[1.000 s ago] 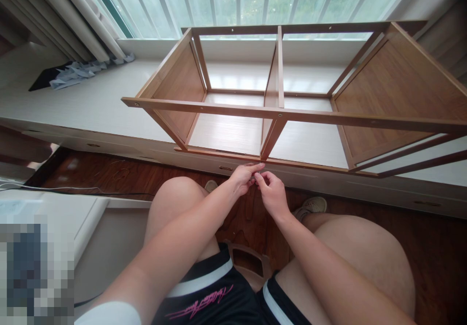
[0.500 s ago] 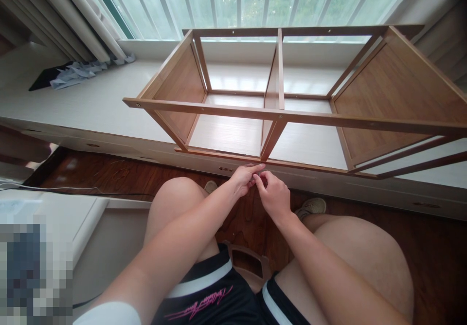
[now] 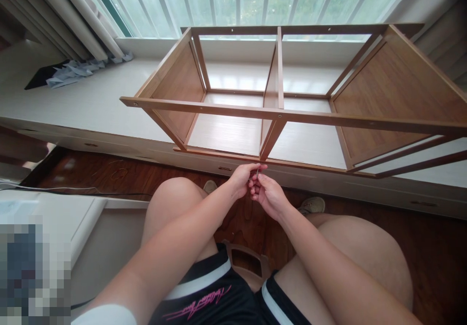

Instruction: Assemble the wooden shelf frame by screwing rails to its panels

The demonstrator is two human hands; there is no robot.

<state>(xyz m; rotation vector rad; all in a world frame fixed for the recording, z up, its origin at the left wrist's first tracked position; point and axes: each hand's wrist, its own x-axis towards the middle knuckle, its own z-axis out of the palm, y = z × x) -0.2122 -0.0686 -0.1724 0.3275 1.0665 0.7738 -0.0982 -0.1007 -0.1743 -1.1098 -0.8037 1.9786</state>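
My left hand and my right hand meet just below the lower front rail of a brown wooden frame. Between their fingertips shows a small, thin metal piece, possibly a screw or hex key; it is too small to name. The right thumb and fingers pinch it, with the other fingers curled. My left fingers are closed too, and what they hold is partly hidden. Whether the left fingertips touch the rail I cannot tell. The frame has side panels and an upright middle divider; small fasteners show along its rails.
The frame rests on a white window ledge with drawers below. Crumpled wrapping and a dark flat sheet lie at the ledge's left. My knees flank my hands. A white desk with cables stands at left.
My right hand has turned, so its curled fingers now show beneath the thumb, and the thin metal piece stands out more. My left hand stays nearly in place.
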